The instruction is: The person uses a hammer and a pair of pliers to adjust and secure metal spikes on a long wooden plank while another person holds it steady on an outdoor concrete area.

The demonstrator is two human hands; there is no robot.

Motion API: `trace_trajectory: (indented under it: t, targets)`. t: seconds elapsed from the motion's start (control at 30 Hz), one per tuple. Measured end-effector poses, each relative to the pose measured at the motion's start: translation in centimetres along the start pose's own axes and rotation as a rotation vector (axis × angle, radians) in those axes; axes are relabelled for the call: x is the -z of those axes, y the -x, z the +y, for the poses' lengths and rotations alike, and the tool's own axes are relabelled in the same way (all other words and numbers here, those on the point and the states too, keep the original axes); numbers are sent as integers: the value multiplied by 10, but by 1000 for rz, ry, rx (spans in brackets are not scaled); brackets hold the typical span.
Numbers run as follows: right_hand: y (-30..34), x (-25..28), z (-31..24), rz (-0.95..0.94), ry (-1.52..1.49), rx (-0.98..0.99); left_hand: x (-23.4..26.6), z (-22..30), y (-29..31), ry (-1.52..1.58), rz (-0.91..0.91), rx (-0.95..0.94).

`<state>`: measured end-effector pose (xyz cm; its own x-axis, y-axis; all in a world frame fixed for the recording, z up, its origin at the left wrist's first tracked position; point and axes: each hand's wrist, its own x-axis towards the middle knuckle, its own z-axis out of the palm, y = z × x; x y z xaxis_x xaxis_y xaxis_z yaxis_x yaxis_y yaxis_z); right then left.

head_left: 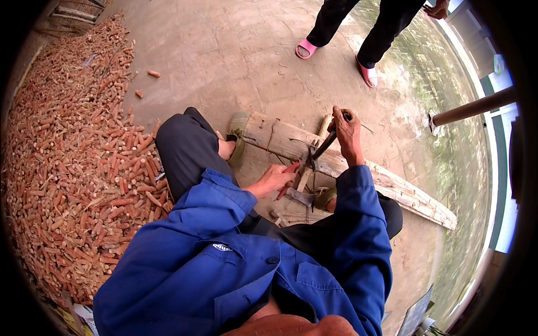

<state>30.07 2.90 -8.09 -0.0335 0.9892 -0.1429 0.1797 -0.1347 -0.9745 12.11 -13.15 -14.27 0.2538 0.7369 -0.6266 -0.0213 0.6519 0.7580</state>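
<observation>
My left hand is closed round a red-handled tool; its working end is hard to make out. My right hand grips the upper part of a dark rod. The rod slants down to a wooden piece with dark metal about it, which lies against a long timber beam. Just below the left hand, a dark, wedge-shaped metal piece rests near my shoe. The beam stretches across the ground between my feet, with thin wire or cord round it near its left end.
A big heap of corn cobs spreads along the left, with a stray cob on the concrete floor. Another person in dark trousers and pink slippers stands ahead. A brown pole rises at right.
</observation>
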Motion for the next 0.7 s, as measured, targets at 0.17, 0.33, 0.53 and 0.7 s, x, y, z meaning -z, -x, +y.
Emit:
trace_trajectory:
  t: [0.17, 0.33, 0.53, 0.7]
  targets:
    - [-15, 0, 8, 37, -63, 10, 8, -12, -10, 487, -80, 76]
    - [-23, -5, 5, 54, -129, -50, 17, -23, -15, 508, -124, 157]
    - [-35, -5, 7, 57, -183, -90, 18, -31, -21, 443, -105, 144]
    - [-44, -8, 9, 69, -146, -109, 11, -37, -30, 505, -89, 167]
